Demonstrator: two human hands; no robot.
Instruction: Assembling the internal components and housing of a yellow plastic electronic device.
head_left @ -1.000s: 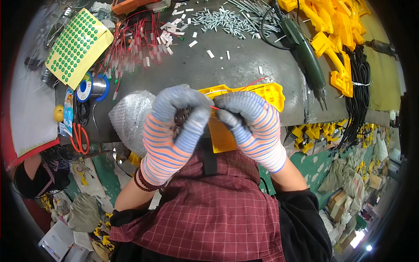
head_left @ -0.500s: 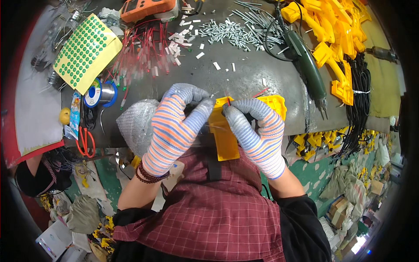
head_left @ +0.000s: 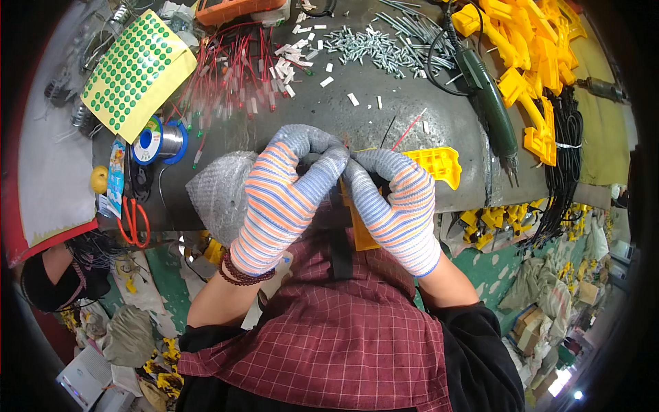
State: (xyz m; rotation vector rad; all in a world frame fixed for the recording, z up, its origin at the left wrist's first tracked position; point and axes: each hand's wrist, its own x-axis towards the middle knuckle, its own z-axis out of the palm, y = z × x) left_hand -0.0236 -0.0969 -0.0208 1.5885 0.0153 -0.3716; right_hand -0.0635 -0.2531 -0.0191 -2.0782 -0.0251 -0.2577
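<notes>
Both hands wear striped knit gloves with grey fingers, and their pinched fingertips meet above the table edge. My left hand (head_left: pixel 278 189) is closed in a pinch; what lies between its fingertips is hidden. My right hand (head_left: pixel 395 196) pinches a thin wire whose end is covered by the fingers. Past its knuckles a red wire (head_left: pixel 410 129) and a black wire (head_left: pixel 389 132) stick up. Below the hands a yellow plastic housing (head_left: pixel 364 237) is partly covered. Another yellow plastic piece (head_left: pixel 443 165) lies right of my right hand. Bubble wrap (head_left: pixel 218 196) sits beside my left hand.
Screws (head_left: pixel 371 49), white sleeves and red-wired parts (head_left: pixel 237 75) lie at the back. A green electric screwdriver (head_left: pixel 491 110), yellow housings (head_left: pixel 528 62) and black cables (head_left: pixel 566 144) are right. Left are a sticker sheet (head_left: pixel 134 75), solder spool (head_left: pixel 161 141) and red-handled scissors (head_left: pixel 134 223).
My hands have come together, closing the gap between their fingertips. The red wire now points farther up and a black wire shows beside it. The yellow housing is more covered.
</notes>
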